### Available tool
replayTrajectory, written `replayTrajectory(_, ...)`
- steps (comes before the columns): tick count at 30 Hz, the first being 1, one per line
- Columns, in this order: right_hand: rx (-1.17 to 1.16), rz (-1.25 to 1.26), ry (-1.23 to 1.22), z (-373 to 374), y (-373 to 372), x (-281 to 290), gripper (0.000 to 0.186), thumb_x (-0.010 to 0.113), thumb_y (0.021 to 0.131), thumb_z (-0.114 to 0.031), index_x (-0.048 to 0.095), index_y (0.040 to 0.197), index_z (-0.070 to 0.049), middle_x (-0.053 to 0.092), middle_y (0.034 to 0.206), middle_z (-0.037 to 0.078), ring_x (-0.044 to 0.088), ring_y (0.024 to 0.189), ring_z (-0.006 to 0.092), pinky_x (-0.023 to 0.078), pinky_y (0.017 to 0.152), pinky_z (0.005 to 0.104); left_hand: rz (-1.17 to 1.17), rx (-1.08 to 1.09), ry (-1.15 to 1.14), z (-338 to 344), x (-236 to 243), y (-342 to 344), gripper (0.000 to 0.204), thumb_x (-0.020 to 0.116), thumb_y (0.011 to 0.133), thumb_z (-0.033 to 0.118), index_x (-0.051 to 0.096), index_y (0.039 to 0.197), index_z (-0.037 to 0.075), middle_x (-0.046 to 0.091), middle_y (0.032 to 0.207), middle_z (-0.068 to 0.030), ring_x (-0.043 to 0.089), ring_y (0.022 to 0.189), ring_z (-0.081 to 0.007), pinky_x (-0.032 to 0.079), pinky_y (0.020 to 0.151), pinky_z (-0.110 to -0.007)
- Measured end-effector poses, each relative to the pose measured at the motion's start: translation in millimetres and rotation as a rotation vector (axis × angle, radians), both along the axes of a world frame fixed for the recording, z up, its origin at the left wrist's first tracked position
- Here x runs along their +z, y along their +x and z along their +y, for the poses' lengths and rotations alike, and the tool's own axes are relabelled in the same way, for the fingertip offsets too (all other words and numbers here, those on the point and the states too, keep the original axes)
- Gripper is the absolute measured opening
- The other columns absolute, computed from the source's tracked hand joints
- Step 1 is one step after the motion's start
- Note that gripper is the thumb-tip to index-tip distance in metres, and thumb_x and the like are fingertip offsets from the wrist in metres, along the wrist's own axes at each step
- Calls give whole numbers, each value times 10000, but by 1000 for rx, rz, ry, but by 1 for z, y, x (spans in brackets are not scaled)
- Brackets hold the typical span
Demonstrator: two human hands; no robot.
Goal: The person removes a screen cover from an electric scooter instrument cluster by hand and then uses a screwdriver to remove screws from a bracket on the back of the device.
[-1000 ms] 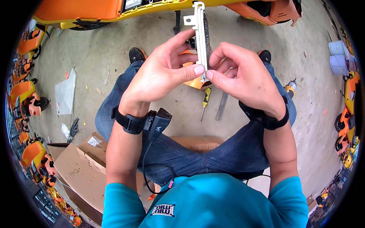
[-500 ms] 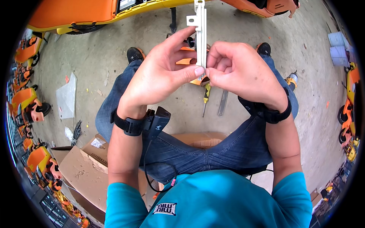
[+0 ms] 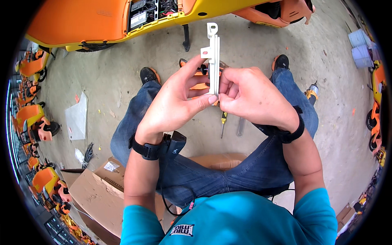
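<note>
A long, narrow white bracket point(image 3: 215, 61) with a holed side tab and a curled top end stands upright in front of me. My left hand point(image 3: 169, 104) grips it from the left, thumb at its lower end and fingers behind it. My right hand point(image 3: 259, 94) has its fingers curled in and pinched against the bracket's lower right side. Whether a small part sits between those fingertips is hidden. Beyond the hands an orange and black object point(image 3: 199, 86) shows partly. A screwdriver point(image 3: 223, 119) with a yellow handle lies on the floor just below.
An orange and yellow vehicle body point(image 3: 81, 20) spans the far side, its compartment of wiring exposed. A drill point(image 3: 312, 94) lies by my right knee. A clear strip point(image 3: 241, 127) rests beside the screwdriver. Cardboard boxes point(image 3: 96, 192) stand at left, white buckets point(image 3: 361, 49) at far right.
My view has tilted, so the hands and bracket appear lower and more of the vehicle shows. The hold on the bracket looks the same.
</note>
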State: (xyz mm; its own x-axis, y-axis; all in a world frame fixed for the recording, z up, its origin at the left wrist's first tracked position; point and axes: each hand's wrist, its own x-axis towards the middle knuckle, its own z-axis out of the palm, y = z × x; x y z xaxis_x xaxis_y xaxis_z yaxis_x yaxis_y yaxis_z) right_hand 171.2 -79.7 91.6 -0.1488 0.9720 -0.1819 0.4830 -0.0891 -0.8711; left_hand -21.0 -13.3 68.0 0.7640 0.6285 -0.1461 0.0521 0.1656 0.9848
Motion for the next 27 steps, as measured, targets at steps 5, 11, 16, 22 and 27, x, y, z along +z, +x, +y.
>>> replayTrajectory(5, -33, 12, 49, -2, -4, 2, 132, 606, 737, -69, 596, 737, 63, 603, 644, 206, 602, 580, 357, 479, 568, 404, 12, 8, 5, 1, -4, 2, 704, 711, 849, -13, 318, 1432, -51, 545, 1246, -135, 570, 1157, -228, 498, 983, -386)
replayTrajectory(11, -16, -9, 133, -3, -5, -2, 106, 621, 754, -33, 574, 766, 62, 593, 601, 154, 586, 530, 238, 465, 538, 342, 2, -8, 33, 2, -6, 0, 755, 707, 845, -20, 297, 1479, -5, 557, 1265, -144, 590, 1175, -250, 536, 948, -385)
replayTrajectory(16, -5, -45, 159, -4, -6, -7, 112, 648, 759, -25, 572, 779, 54, 587, 577, 114, 571, 503, 162, 453, 515, 300, 3, 1, 52, 1, -4, 0, 743, 713, 838, -21, 306, 1460, -31, 556, 1240, -143, 580, 1170, -242, 531, 948, -381)
replayTrajectory(22, -27, -11, 94, -3, -8, 1, 101, 604, 760, -43, 578, 748, 54, 593, 631, 199, 589, 557, 348, 468, 558, 406, 24, 13, 5, 1, 3, 0, 753, 731, 828, -11, 301, 1444, -63, 549, 1235, -132, 564, 1157, -228, 496, 972, -377)
replayTrajectory(27, -44, 66, -10, -1, -4, 4, 108, 623, 776, -56, 600, 784, 50, 620, 651, 191, 622, 592, 341, 498, 582, 382, -40, 10, 47, 4, -4, -3, 747, 722, 844, -4, 304, 1463, -37, 556, 1241, -153, 581, 1155, -242, 562, 904, -366)
